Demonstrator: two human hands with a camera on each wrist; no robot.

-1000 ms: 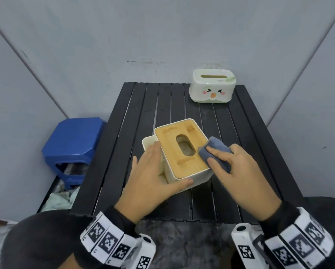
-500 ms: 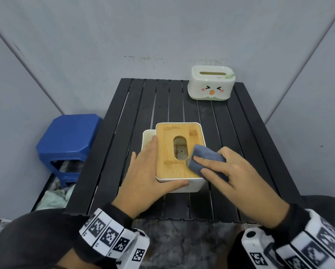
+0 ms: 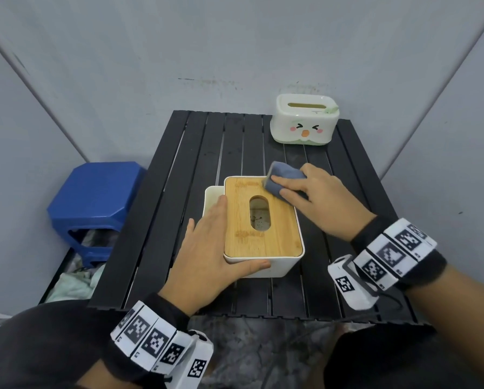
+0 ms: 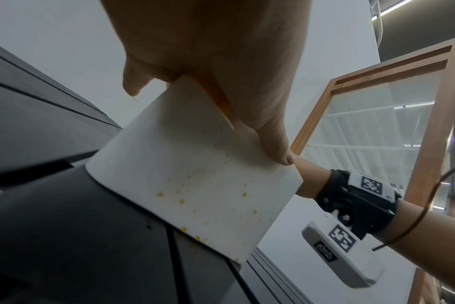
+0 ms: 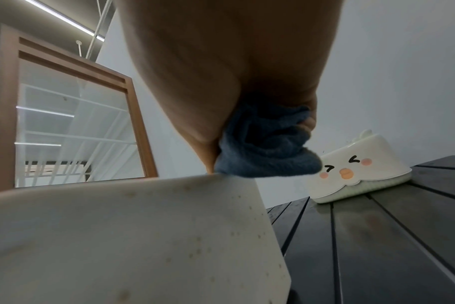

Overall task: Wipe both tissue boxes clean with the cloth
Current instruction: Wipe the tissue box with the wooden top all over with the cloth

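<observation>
The right hand (image 3: 316,197) pinches the blue cloth (image 3: 284,179) against the far right corner of the bamboo-lidded tissue box (image 3: 259,220), whose long axis runs toward the person. The left hand (image 3: 207,256) lies flat, fingers straight, steadying its near left corner; the duck-faced tissue box (image 3: 305,123) sits well beyond it on the worktop (image 3: 162,220).

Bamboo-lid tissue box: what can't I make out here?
- Tissue box far and left walls: head view, hidden by its bamboo lid and left hand.
- Lid corner under the blue cloth: covered by cloth and right hand.
- Box interior: slot too dark.
- Duck-face tissue box back: faces away.
</observation>
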